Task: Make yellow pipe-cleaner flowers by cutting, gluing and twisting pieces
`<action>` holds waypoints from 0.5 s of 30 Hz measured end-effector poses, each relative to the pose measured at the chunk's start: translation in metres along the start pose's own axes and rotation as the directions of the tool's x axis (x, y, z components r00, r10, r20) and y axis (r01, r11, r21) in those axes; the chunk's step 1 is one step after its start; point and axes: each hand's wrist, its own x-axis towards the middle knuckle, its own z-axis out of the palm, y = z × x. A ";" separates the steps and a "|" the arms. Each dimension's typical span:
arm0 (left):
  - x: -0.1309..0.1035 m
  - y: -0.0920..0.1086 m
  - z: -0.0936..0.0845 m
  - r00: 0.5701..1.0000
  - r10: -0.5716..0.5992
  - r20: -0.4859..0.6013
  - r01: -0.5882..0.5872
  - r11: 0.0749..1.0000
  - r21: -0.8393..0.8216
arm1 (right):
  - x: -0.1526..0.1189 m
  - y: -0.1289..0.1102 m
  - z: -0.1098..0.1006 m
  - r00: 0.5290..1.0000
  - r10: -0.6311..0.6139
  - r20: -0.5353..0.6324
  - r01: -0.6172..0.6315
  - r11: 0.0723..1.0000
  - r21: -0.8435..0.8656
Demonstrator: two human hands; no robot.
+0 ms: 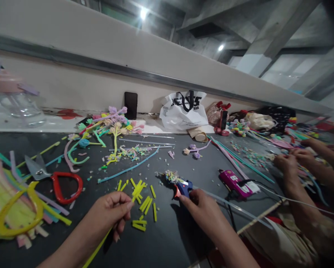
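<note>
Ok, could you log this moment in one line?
Left hand: pinching yellow strip | Right hand: at blue glue gun | Between hands: cut yellow pieces | Left side: scissors

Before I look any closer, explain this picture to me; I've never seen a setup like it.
There is no machine here: a person works bare-handed, and the single picture comes from a camera worn on their head, looking forward and down. The left hand pinches a long yellow-green strip. The right hand holds a blue glue gun. On the dark table between them lie short yellow-green pieces. Scissors rest at the left, and a purple power strip lies to the right. The hands at the far right belong to someone else.
</note>
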 end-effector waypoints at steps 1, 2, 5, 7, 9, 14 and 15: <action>0.000 0.000 0.000 1.000 -0.002 -0.002 0.002 1.000 0.002 | 0.000 -0.002 -0.001 1.000 -0.028 0.008 0.028 0.998 -0.064; 0.000 0.000 0.000 1.000 -0.004 -0.002 0.004 1.000 0.004 | 0.001 -0.004 -0.001 0.999 -0.036 0.021 0.038 0.993 -0.109; 0.000 -0.002 -0.001 1.000 -0.005 0.000 0.005 1.000 0.002 | 0.005 -0.005 -0.003 0.999 -0.003 0.045 0.006 0.998 -0.070; 0.002 -0.003 -0.002 1.000 -0.006 0.001 0.006 1.000 0.002 | 0.005 -0.003 -0.004 0.993 0.067 0.102 -0.086 0.976 0.198; 0.003 -0.005 -0.002 1.000 -0.005 -0.005 0.005 1.000 0.007 | 0.002 -0.001 -0.006 0.966 0.108 0.234 -0.225 0.797 0.561; 0.000 -0.001 0.002 1.000 0.004 -0.026 -0.003 1.000 0.028 | -0.016 0.001 -0.009 0.843 0.011 0.538 -0.533 0.155 0.832; -0.002 0.001 0.003 0.999 0.010 -0.031 -0.009 0.999 0.035 | -0.018 0.001 -0.009 0.815 -0.046 0.578 -0.574 0.073 0.816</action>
